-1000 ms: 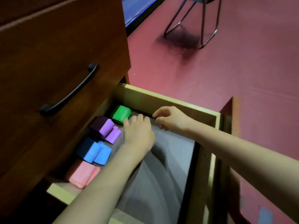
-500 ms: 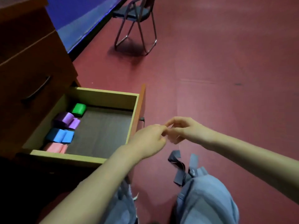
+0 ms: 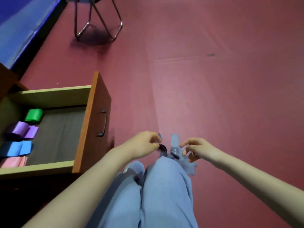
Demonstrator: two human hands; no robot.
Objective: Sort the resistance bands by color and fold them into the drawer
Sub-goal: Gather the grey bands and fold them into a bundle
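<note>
An open wooden drawer point(image 3: 49, 96) holds folded bands along its left side: green point(image 3: 33, 114), purple point(image 3: 23, 130), blue point(image 3: 16, 148) and pink point(image 3: 14, 162). On the red floor just past my knees lies a loose heap of grey bands point(image 3: 174, 148). My left hand point(image 3: 143, 145) pinches one end of a grey band at the heap's left. My right hand point(image 3: 195, 148) has curled fingers touching the heap's right side; I cannot tell whether it grips a band. My legs hide the near part of the heap.
The drawer's orange front panel with a dark handle point(image 3: 103, 122) stands left of my hands. A metal-legged chair point(image 3: 98, 18) is at the far end of the floor, beside a blue mat point(image 3: 19, 22). My light blue trouser legs point(image 3: 156, 195) fill the lower middle.
Both hands left the drawer and moved right and down to the grey bands on the floor. My view turned away from the drawer toward the floor.
</note>
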